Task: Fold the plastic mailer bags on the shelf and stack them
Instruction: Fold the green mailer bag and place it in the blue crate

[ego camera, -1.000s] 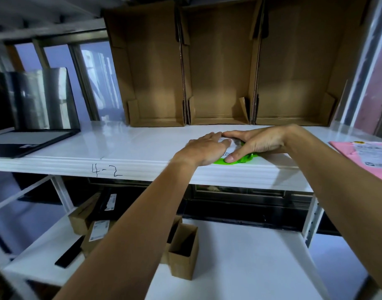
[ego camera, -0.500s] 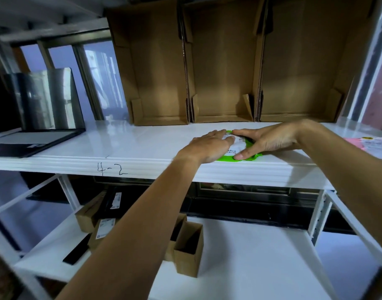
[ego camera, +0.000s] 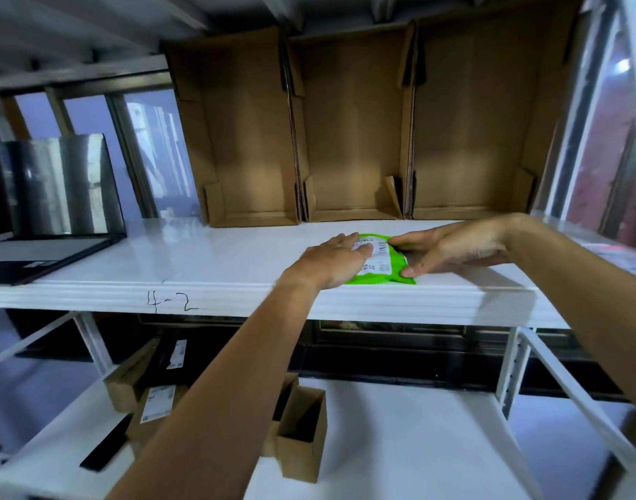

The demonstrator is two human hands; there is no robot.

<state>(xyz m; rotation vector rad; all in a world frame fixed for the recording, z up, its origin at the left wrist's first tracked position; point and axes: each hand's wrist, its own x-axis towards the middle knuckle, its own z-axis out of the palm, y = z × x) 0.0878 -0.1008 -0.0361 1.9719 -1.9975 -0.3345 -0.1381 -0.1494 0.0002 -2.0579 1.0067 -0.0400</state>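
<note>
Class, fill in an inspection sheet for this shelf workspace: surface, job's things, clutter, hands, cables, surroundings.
Surface: white shelf, marked 4-2 on its front edge.
Job's things: green mailer bag flat near the front edge; pink mailer far right, blurred.
Clutter: open laptop at left.
Hands: left hand flat on the bag; right hand touches its right side.
Cables: nothing seen.
Surroundings: three cardboard boxes behind; small boxes on the lower shelf.

"4-2" is handwritten on the shelf point(ego camera: 237, 297) front edge; the green mailer's point(ego camera: 381, 277) label print is unreadable
</note>
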